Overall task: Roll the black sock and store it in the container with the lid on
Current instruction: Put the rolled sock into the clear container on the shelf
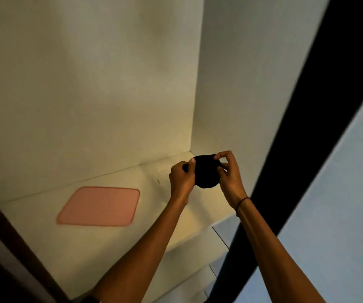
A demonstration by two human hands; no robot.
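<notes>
Now both hands up in the air, closed on the black sock (205, 171), working it between them. Left hand (181, 179) curled around the sock's left edge, thumb on top near the upper rim. Right hand (228, 173) pinching the right edge, fingertips (216, 155) bunched at the top, thumb pressed in lower. Sock bundled into a compact dark lump, held clear of the shelf (44, 237), near the back right corner. Blurry, so roll tightness hard to judge; no loose tail seen, but the underside is hidden by the hands.

Pink lid (99, 206) lying flat on the shelf to the left, well apart from the hands. Container body not in view; cannot tell whether it sits out of frame or under that pink piece. Thin dark band on the right wrist (243, 202), not interfering.

Risks, as judged: roll likely springs open if either pinch eases before tucking, since knit fabric is soft and elastic. Lump could slip down between the hands, grip being at the edges only. Switching to one hand for lid handling probably loosens the bundle. Dim light and black fabric make a stray cuff easy to miss, then caught under the lid at closing.
</notes>
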